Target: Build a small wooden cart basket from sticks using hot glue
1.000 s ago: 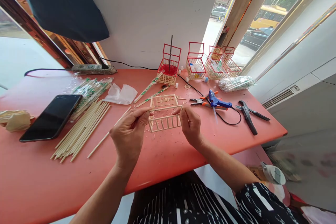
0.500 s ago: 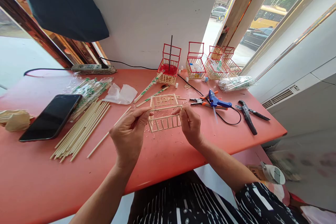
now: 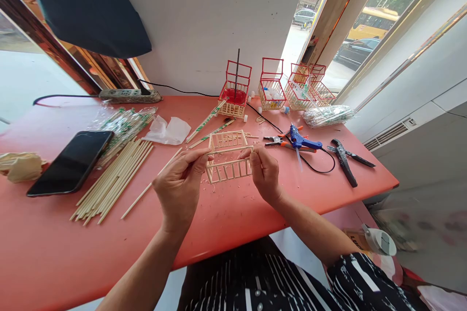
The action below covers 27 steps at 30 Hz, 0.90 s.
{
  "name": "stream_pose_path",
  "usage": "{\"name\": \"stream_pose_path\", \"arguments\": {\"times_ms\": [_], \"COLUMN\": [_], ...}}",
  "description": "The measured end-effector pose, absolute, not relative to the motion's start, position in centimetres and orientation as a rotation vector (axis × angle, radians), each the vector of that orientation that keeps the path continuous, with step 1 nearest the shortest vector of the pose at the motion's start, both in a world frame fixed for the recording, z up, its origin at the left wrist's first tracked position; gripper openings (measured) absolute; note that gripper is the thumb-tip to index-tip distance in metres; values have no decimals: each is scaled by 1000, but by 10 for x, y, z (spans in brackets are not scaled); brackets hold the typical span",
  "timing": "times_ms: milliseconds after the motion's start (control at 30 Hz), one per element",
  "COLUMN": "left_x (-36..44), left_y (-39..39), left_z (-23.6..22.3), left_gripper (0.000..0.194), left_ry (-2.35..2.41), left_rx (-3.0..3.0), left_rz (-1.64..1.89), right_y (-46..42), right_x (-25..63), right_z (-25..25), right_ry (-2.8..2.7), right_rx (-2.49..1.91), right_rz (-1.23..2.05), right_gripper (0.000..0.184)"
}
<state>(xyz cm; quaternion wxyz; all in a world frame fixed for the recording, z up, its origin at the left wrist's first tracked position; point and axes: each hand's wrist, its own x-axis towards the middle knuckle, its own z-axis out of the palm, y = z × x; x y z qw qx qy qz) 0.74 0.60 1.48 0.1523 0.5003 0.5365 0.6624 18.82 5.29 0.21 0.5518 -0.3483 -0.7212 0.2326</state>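
Note:
A small open frame of pale wooden sticks, with slatted sides, is in front of me at the middle of the table. Along its near upper side runs a short wooden stick. My left hand pinches the left end of this stick between thumb and fingers. At the right end, by the frame's corner, my right hand has its fingers closed in the same way. Whether the stick is joined to the frame, I cannot tell. The fingers hide both corners.
Loose wooden sticks and a phone lie left. A blue glue gun, orange-handled pliers and black cutters lie right. Small red-trimmed stick carts stand behind, with wrapped chopsticks against one.

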Motion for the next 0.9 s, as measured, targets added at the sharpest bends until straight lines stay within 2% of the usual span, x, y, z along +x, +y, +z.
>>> {"name": "stream_pose_path", "arguments": {"times_ms": [900], "left_x": [8], "left_y": [8], "left_z": [14], "left_gripper": [13], "left_ry": [1520], "left_rx": [1421], "left_rz": [1924], "right_y": [53], "right_x": [188], "right_z": [2], "right_ry": [-1710], "right_rx": [-860], "right_rz": [557], "right_gripper": [40]}}
